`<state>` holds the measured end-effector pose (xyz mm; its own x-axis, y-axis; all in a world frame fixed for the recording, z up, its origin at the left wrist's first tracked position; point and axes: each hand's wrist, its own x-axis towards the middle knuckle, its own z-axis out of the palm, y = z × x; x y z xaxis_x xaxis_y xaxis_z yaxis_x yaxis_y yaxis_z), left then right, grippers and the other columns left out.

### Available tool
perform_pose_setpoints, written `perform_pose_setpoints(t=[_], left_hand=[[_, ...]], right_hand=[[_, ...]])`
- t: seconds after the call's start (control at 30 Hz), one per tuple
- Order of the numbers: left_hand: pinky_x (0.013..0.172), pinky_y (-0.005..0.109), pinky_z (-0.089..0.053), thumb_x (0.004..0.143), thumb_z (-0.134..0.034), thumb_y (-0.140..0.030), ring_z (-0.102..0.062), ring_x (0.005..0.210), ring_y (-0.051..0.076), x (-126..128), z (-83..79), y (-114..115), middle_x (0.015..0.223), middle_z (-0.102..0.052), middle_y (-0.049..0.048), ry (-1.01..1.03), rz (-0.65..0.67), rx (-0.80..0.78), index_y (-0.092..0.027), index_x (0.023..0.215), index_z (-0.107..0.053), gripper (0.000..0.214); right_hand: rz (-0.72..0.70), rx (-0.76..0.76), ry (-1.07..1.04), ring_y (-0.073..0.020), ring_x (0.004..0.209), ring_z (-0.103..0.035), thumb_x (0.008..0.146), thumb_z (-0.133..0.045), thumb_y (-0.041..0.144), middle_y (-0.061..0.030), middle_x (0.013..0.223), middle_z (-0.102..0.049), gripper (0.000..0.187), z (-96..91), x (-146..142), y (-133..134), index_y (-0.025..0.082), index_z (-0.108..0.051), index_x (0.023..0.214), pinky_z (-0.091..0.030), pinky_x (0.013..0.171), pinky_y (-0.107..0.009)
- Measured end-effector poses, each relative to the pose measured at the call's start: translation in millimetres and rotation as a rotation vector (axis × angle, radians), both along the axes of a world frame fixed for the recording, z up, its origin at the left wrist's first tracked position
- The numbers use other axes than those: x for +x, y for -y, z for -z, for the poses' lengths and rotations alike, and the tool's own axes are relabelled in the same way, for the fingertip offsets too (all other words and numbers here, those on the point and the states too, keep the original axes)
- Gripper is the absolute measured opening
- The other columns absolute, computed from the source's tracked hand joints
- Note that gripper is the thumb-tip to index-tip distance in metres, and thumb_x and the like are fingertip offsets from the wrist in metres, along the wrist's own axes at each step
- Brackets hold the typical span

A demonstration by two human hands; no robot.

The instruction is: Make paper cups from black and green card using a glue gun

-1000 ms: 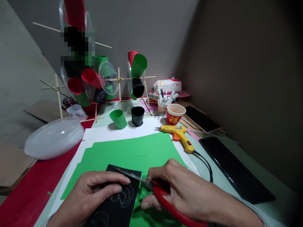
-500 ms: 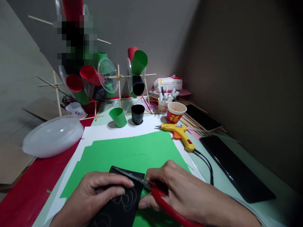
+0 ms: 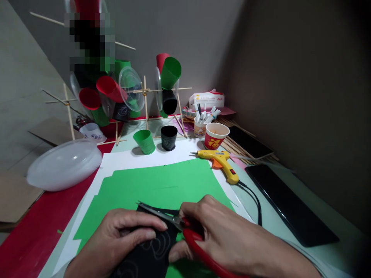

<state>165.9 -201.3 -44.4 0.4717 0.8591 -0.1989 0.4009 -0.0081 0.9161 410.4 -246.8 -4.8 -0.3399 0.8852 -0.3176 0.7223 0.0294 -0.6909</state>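
My left hand [image 3: 127, 235] pinches a piece of black paper [image 3: 145, 256] between thumb and fingers; pale swirl lines are drawn on it. Red-handled scissors [image 3: 197, 247] are gripped in my right hand [image 3: 220, 227], their blades lying across the paper's far edge with the tips just past its left corner. A thin black strip stands partly off along the blades. Beneath both hands lies a green sheet [image 3: 139, 183] on top of white paper [image 3: 121, 160].
A yellow glue gun [image 3: 220, 160] with a cord lies right of the sheets, beside a black phone-like slab [image 3: 286, 204]. Behind stand a green cup [image 3: 145, 143], a black cup [image 3: 169, 139] and a red paper cup [image 3: 216, 135]. A stick frame [image 3: 145, 100] and a clear plastic bowl [image 3: 65, 164] are left.
The scissor blades have closed along the black paper's far edge, and a thin strip now parts from it. Both hands have stayed nearly in place; the view has shifted slightly.
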Motion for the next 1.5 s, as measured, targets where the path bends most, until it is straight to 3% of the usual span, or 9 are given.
perform_pose_setpoints(t=[0.33, 0.57, 0.77, 0.9, 1.03, 1.1, 1.3, 1.4, 1.5], left_hand=[[0.079, 0.034, -0.064, 0.074, -0.075, -0.050, -0.079, 0.094, 0.031, 19, -8.1, -5, 0.079, -0.084, 0.0042, -0.051, -0.076, 0.088, -0.037, 0.097, -0.086, 0.028], [0.078, 0.029, -0.063, 0.074, -0.078, -0.044, -0.079, 0.081, 0.025, 8, 4.2, 0, 0.078, -0.084, 0.0006, -0.029, 0.020, 0.022, -0.041, 0.079, -0.086, 0.010], [0.078, 0.022, -0.060, 0.076, -0.081, -0.047, -0.077, 0.080, 0.021, -8, 10.4, -12, 0.082, -0.084, -0.0009, -0.026, 0.017, 0.027, -0.041, 0.077, -0.085, 0.007], [0.066, 0.018, -0.059, 0.069, -0.088, -0.057, -0.077, 0.080, 0.019, -17, 13.4, -18, 0.093, -0.084, -0.0023, 0.074, -0.124, -0.043, -0.044, 0.095, -0.084, 0.029], [0.085, 0.017, -0.059, 0.070, -0.090, -0.052, -0.074, 0.110, 0.020, -21, 15.9, -20, 0.113, -0.079, -0.0073, 0.173, -0.222, -0.127, -0.055, 0.131, -0.067, 0.065], [0.088, 0.018, -0.058, 0.073, -0.089, -0.050, -0.071, 0.118, 0.021, -22, 15.5, -21, 0.110, -0.078, -0.0064, 0.193, -0.225, -0.127, -0.056, 0.142, -0.056, 0.077], [0.063, 0.019, -0.057, 0.077, -0.085, -0.053, -0.072, 0.078, 0.017, -20, 0.5, -20, 0.084, -0.072, -0.0047, 0.212, -0.100, -0.232, -0.042, 0.139, -0.055, 0.069], [0.056, 0.017, -0.052, 0.074, -0.087, -0.054, -0.066, 0.068, 0.015, -15, -11.4, -14, 0.075, -0.068, -0.0058, 0.226, -0.172, -0.267, -0.035, 0.127, -0.061, 0.062], [0.056, 0.018, -0.053, 0.071, -0.088, -0.056, -0.066, 0.069, 0.014, -10, -18.3, -13, 0.083, -0.074, -0.0031, 0.271, -0.266, -0.327, -0.031, 0.123, -0.064, 0.062]], right_hand=[[-0.014, 0.000, 0.048, -0.0226, 0.079, -0.062, 0.094, -0.057, 0.075, -0.0089, 0.079, -0.064, 0.060, 5.3, -2, 4, 0.017, -0.072, 0.089, -0.032, 0.057, -0.027], [-0.053, 0.068, -0.004, -0.0186, 0.075, -0.057, 0.098, -0.052, 0.074, -0.0030, 0.068, -0.056, 0.061, 7.6, 1, 3, 0.019, -0.064, 0.076, -0.034, 0.060, -0.025], [0.007, 0.246, 0.199, -0.0122, 0.052, -0.034, 0.093, -0.061, 0.074, 0.0033, 0.058, -0.048, 0.056, 9.1, 12, -12, 0.019, -0.063, 0.078, -0.023, 0.053, -0.029], [0.042, 0.325, 0.512, -0.0159, 0.059, -0.047, 0.097, -0.067, 0.044, -0.0046, 0.076, -0.067, 0.028, 7.3, 14, -20, 0.016, -0.067, 0.095, -0.019, 0.055, -0.032], [0.081, 0.422, 0.667, -0.0211, 0.070, -0.060, 0.099, -0.059, 0.028, -0.0106, 0.091, -0.073, 0.016, 10.3, 22, -25, 0.014, -0.067, 0.103, -0.022, 0.057, -0.034], [0.088, 0.456, 0.706, -0.0238, 0.074, -0.064, 0.099, -0.056, 0.025, -0.0136, 0.096, -0.073, 0.017, 13.4, 29, -26, 0.013, -0.067, 0.105, -0.025, 0.057, -0.035], [0.087, 0.505, 0.776, -0.0322, 0.083, -0.067, 0.097, -0.059, 0.025, -0.0208, 0.097, -0.073, 0.023, 8.7, 41, -26, 0.007, -0.068, 0.107, -0.038, 0.062, -0.037], [0.058, 0.581, 0.767, -0.0321, 0.095, -0.066, 0.101, -0.048, 0.015, -0.0222, 0.108, -0.072, 0.023, 5.9, 28, -32, 0.007, -0.067, 0.113, -0.046, 0.076, -0.041], [-0.089, 0.656, 0.699, -0.0283, 0.108, -0.063, 0.100, -0.045, 0.004, -0.0190, 0.121, -0.070, 0.030, 15.8, 9, -42, 0.010, -0.065, 0.122, -0.047, 0.093, -0.040]])
